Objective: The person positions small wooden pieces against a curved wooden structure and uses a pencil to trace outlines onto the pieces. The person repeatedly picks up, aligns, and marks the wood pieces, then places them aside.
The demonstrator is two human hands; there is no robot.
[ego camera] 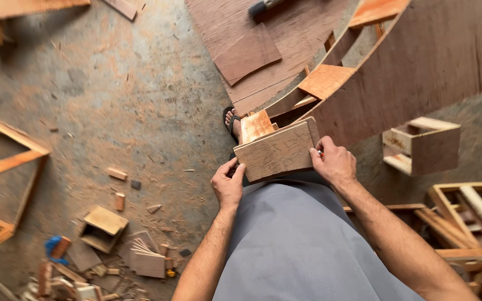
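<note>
From the head camera, the left hand grips the lower left corner of a pale rectangular wooden block, thumb on its top face, fingers curled beneath. The right hand closes on the block's right edge, with a small light-coloured object, too small to identify, pinched at the fingertips. The block is held in front of the person's grey garment, touching the curved brown plywood frame. A sandalled foot stands on the dusty concrete floor. A small open wooden box sits to the right, and wood offcuts lie at lower left.
</note>
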